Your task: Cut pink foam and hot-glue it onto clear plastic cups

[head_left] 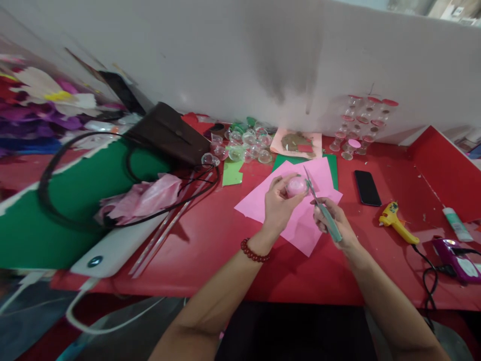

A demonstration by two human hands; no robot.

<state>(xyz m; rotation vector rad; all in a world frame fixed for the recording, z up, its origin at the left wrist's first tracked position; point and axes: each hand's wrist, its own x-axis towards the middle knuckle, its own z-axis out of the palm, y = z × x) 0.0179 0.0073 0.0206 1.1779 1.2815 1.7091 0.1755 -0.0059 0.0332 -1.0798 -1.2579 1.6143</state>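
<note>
My left hand (278, 203) grips a small round pink piece (296, 186) that looks like a clear plastic cup or dome with pink showing through. In my right hand (340, 218) is a pair of scissors (330, 223) with green handles, its blades angled up beside the round piece. I cannot tell whether the blades touch it. Below both hands lie overlapping pink paper sheets (300, 225), on top of a green sheet (332, 165).
Behind are clear plastic cups (248, 143) and peach paper (280, 145). Stacked cups (351, 123) stand near the wall. At right lie a phone (367, 188), a yellow glue gun (398, 223) and a tube (456, 224). A brown bag (169, 133) and white power bank (116, 248) sit left.
</note>
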